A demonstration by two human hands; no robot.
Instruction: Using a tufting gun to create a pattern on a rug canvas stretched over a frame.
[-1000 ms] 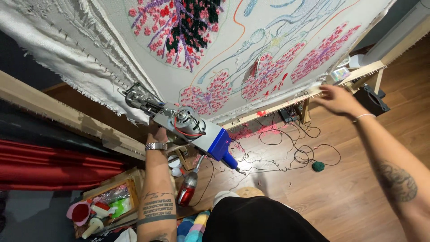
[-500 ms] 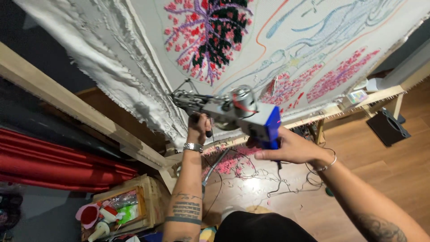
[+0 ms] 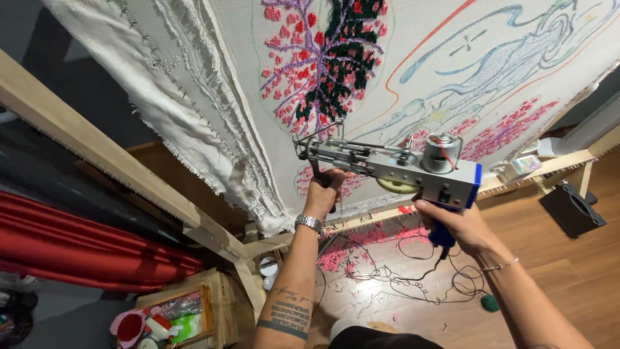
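A grey metal tufting gun (image 3: 387,165) with a blue rear housing is held up against the stretched backing cloth (image 3: 452,71), its needle end near the lower part of the dark-and-pink tufted tree motif (image 3: 323,71), above the bottom rail of the wooden frame (image 3: 97,139) that carries the cloth. The left hand (image 3: 323,190) is clenched around the front handle under the needle mechanism, and the right hand (image 3: 455,226) is wrapped around the blue pistol handle at the rear, just below the round motor. The gun looks stiff and fairly heavy, with most of its weight at the motor end, so it likely needs both handles at once: the rear one to bear the load, the front one to steer the tip. Its bare metal body and moving needle parts are poor places to take hold. The cloth is soft but taut and would probably give a little under pressure. A dark cord (image 3: 413,274) trails from the gun to the wooden floor (image 3: 568,284), among pink yarn scraps (image 3: 339,255).
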